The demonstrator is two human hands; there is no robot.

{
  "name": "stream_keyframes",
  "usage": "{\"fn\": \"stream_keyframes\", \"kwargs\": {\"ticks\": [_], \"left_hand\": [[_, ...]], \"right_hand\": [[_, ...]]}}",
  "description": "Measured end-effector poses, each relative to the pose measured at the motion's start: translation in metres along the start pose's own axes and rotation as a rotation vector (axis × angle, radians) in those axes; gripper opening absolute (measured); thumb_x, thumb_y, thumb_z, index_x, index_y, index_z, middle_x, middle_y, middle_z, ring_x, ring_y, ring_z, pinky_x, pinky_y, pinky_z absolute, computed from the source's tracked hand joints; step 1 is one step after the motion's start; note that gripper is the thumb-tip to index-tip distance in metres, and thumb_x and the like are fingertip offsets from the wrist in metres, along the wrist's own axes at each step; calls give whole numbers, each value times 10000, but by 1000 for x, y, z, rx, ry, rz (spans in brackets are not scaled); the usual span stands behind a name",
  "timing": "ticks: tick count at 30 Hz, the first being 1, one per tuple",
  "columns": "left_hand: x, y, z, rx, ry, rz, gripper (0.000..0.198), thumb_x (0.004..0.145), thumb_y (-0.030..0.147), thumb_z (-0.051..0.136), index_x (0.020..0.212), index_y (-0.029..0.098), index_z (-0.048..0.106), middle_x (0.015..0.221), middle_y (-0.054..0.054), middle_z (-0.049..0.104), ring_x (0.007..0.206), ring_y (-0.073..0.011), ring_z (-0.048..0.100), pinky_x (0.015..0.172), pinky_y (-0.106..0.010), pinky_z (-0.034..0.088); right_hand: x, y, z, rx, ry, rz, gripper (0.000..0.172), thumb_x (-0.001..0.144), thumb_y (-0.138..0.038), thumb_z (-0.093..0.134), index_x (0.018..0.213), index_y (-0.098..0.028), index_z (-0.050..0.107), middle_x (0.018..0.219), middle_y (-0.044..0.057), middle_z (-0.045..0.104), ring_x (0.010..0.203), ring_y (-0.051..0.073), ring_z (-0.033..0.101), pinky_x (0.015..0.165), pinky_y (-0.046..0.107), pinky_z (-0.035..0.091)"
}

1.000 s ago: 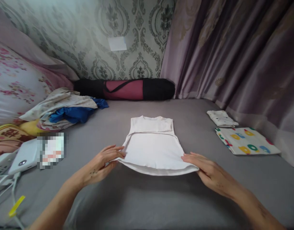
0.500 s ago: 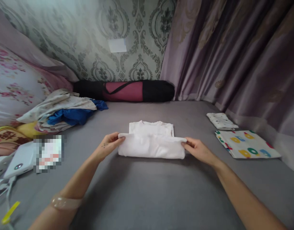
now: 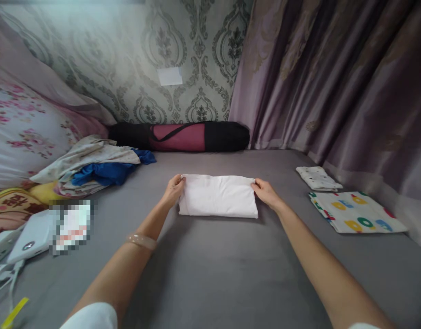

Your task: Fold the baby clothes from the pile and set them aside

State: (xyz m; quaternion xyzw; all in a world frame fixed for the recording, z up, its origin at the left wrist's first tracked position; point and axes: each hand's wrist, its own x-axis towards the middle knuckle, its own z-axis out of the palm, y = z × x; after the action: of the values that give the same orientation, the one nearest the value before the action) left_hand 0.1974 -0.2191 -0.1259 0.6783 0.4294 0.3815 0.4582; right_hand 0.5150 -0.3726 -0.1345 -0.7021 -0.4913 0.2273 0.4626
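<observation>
In the middle of the grey bed sheet lies a white shirt, folded into a flat, wide rectangle. My left hand pinches its far left corner between thumb and fingers. At the far right corner, my right hand grips the cloth the same way. The folded-over layer now covers the neckline part, which is hidden. A clear bangle circles my left forearm.
To the right lie a folded cloth with colourful letters and a smaller folded white cloth. A black and maroon long bag rests against the wall. Rumpled clothes, a white power bank and cables are on the left.
Both hands have moved away from me, carrying the near folded edge over the shirt's neckline to its far edge. The view has tilted slightly upward.
</observation>
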Motion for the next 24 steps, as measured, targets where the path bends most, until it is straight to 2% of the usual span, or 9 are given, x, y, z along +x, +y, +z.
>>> {"fn": "stream_keyframes", "kwargs": {"ticks": [5, 10, 13, 16, 21, 24], "left_hand": [[18, -14, 9, 101, 35, 33, 183, 834, 366, 445, 735, 215, 468, 595, 36, 371, 520, -116, 372, 475, -232, 278], [33, -19, 17, 292, 119, -114, 200, 814, 359, 497, 858, 181, 577, 649, -14, 514, 623, -168, 505, 547, -258, 368], [31, -17, 10, 306, 162, -160, 310, 811, 423, 507, 937, 154, 595, 733, -59, 586, 680, -187, 551, 579, -268, 399], [11, -14, -8, 336, 165, -151, 335, 795, 456, 512, 885, 152, 620, 734, -59, 610, 679, -181, 554, 570, -256, 393], [-46, -4, -37, 371, -66, -186, 405, 745, 549, 557, 657, 160, 627, 559, -5, 535, 541, -136, 464, 491, -236, 300], [-72, -3, -41, 331, -116, -222, 425, 719, 586, 604, 680, 166, 655, 562, -5, 552, 515, -126, 445, 476, -238, 288]], "right_hand": [[13, 8, 7, -164, 111, -16, 188, 789, -341, 462, 709, -204, 563, 620, -5, 594, 618, 152, 534, 544, 212, 393], [17, 3, 18, -347, 183, 114, 192, 812, -299, 495, 757, -186, 641, 711, 60, 673, 697, 183, 610, 614, 235, 429], [12, 0, 18, -371, 227, 147, 212, 823, -325, 525, 841, -171, 670, 830, 126, 700, 774, 208, 643, 667, 259, 444], [-4, -2, 9, -405, 217, 173, 248, 846, -345, 510, 893, -166, 675, 839, 130, 705, 741, 198, 651, 640, 252, 444], [-45, -5, -10, -325, 11, 176, 327, 860, -411, 449, 765, -175, 655, 687, 57, 678, 512, 145, 574, 505, 238, 397], [-67, -6, -11, -279, -40, 153, 361, 851, -452, 435, 689, -187, 619, 576, 21, 616, 462, 139, 533, 487, 243, 375]]}}
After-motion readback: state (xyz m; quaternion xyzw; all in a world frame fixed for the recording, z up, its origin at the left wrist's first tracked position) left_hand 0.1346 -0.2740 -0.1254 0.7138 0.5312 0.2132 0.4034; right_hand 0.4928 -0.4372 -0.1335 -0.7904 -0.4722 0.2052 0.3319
